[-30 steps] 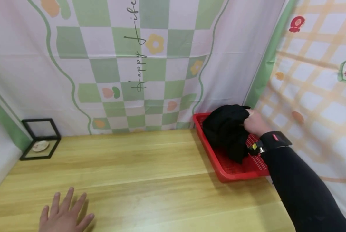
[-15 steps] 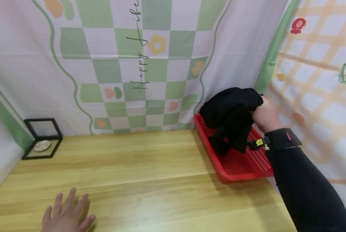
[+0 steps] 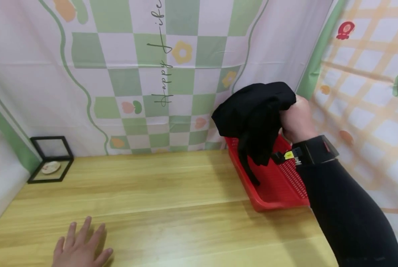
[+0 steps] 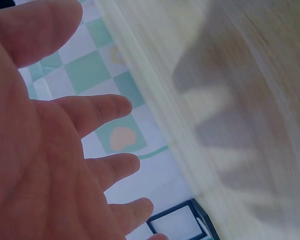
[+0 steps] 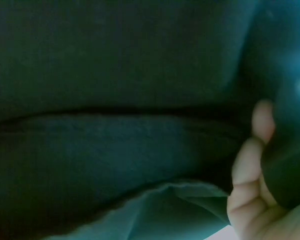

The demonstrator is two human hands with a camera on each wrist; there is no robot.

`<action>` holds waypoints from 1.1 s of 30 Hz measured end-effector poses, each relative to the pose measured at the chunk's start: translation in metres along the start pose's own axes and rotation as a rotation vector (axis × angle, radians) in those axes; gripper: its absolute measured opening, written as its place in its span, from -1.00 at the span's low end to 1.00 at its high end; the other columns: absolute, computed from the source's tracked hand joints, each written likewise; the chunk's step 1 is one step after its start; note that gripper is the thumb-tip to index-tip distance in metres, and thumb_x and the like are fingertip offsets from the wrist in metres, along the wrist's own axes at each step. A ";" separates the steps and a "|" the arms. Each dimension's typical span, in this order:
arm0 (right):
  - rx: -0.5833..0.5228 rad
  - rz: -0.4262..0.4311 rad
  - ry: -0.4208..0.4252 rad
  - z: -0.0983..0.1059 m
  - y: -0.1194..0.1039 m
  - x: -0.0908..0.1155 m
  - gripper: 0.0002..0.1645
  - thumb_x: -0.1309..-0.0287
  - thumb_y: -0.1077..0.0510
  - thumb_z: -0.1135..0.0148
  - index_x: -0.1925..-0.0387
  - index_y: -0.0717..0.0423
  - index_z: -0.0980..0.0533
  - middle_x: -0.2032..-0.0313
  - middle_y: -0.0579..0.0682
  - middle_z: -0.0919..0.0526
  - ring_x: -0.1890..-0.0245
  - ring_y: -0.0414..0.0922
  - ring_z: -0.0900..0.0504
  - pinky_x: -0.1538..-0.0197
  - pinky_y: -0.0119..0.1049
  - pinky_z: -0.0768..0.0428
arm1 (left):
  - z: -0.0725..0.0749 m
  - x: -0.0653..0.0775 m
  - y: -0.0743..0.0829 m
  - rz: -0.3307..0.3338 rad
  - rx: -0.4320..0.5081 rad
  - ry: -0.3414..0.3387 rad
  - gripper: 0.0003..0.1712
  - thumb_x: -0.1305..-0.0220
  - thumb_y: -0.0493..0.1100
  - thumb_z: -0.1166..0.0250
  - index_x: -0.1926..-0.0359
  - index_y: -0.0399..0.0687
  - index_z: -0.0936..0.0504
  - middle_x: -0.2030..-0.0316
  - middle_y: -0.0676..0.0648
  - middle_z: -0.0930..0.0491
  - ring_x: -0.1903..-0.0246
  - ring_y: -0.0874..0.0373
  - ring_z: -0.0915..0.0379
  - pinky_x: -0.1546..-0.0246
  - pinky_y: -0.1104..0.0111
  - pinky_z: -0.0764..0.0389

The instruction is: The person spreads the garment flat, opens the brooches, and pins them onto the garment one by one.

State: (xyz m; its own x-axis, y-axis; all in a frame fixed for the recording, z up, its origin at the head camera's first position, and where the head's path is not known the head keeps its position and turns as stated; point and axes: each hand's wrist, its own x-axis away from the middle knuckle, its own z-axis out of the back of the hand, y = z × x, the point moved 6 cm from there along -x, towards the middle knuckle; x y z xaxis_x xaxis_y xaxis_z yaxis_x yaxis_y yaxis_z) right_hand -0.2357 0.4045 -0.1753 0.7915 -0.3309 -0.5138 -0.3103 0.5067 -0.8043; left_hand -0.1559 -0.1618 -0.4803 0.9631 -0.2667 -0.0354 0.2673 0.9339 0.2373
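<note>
My right hand (image 3: 298, 120) grips a bunched black cloth (image 3: 252, 107) by its upper right edge. The cloth hangs in folds over the far part of a red plastic basket (image 3: 262, 203), and a narrow strap-like end dangles down inside. Stitched hems and layers of the cloth (image 5: 100, 155) fill the right wrist view, where curled fingers (image 5: 247, 165) show at the right. My left hand (image 3: 80, 246) is held over the near left of the wooden table (image 3: 165, 207), its fingers spread and nothing in it; the left wrist view shows its palm and its shadow on the wood.
A black square frame (image 3: 67, 167) stands hinged open at the back left with a round pale piece (image 3: 50, 167) in its lower half. A green-checked curtain (image 3: 149, 85) hangs behind the table, and an orange-checked curtain (image 3: 362, 111) close to the basket's right.
My right hand has lifted the black cloth up out of the basket, first rightward and then back left, so more of the basket's red floor shows. My left hand stays about where it was.
</note>
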 end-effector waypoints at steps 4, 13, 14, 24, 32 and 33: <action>-0.315 -0.003 0.073 -0.019 -0.019 -0.003 -0.67 -0.30 0.24 -0.23 0.63 0.08 -0.54 0.63 -0.10 -0.40 0.61 -0.20 -0.29 0.49 -0.38 -0.30 | 0.002 0.001 0.004 -0.016 0.001 0.019 0.01 -0.24 0.57 -0.01 -0.36 -0.13 -0.43 -0.42 -0.47 -0.03 -0.33 -0.60 0.22 -0.13 -0.50 0.27; -0.431 0.101 0.014 -0.064 -0.059 -0.005 -0.65 -0.30 0.33 -0.16 0.60 0.02 -0.59 0.65 -0.11 -0.38 0.58 -0.21 -0.31 0.44 -0.36 -0.32 | 0.008 0.005 0.011 -0.020 0.011 0.037 -0.05 -0.26 0.50 -0.10 -0.36 -0.14 -0.43 -0.41 -0.47 -0.04 -0.33 -0.61 0.20 -0.14 -0.50 0.24; -0.441 0.092 0.006 -0.070 -0.062 -0.004 -0.63 -0.31 0.33 -0.14 0.63 0.02 -0.55 0.66 -0.12 -0.34 0.60 -0.22 -0.28 0.46 -0.36 -0.30 | 0.008 0.006 0.011 -0.018 0.015 0.031 -0.05 -0.28 0.49 -0.09 -0.36 -0.14 -0.42 -0.42 -0.48 -0.02 -0.33 -0.61 0.22 -0.14 -0.50 0.25; -0.496 0.060 -0.109 -0.120 -0.083 0.013 -0.51 -0.35 0.42 0.03 0.66 -0.01 -0.18 0.68 -0.14 -0.11 0.65 -0.22 -0.09 0.53 -0.36 -0.14 | 0.018 0.013 0.019 -0.017 0.018 0.034 -0.11 -0.29 0.42 -0.16 -0.37 -0.14 -0.43 -0.42 -0.47 -0.03 -0.32 -0.62 0.19 -0.15 -0.49 0.19; -0.581 0.178 -0.135 -0.167 -0.062 0.043 -0.80 -0.33 0.39 -0.09 0.22 0.28 -0.65 0.30 -0.06 -0.64 0.27 -0.23 -0.55 0.09 -0.34 -0.54 | 0.024 0.012 0.033 -0.028 0.018 0.032 -0.17 -0.30 0.33 -0.22 -0.37 -0.15 -0.43 -0.43 -0.45 -0.04 -0.33 -0.61 0.20 -0.17 -0.48 0.14; -0.578 0.168 -0.144 -0.175 -0.053 0.051 -0.80 -0.33 0.38 -0.09 0.16 0.33 -0.64 0.28 -0.06 -0.66 0.25 -0.23 -0.57 0.07 -0.33 -0.55 | 0.025 0.011 0.036 -0.030 0.020 0.024 -0.17 -0.31 0.32 -0.22 -0.37 -0.15 -0.44 -0.43 -0.45 -0.04 -0.34 -0.61 0.21 -0.18 -0.47 0.14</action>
State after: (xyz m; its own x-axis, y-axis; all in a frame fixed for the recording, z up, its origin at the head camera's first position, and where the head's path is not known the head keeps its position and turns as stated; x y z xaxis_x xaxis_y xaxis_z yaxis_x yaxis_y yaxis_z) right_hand -0.2710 0.2211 -0.2112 0.7575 -0.1528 -0.6347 -0.6402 0.0163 -0.7680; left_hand -0.1366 -0.1372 -0.4478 0.9552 -0.2886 -0.0664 0.2958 0.9204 0.2555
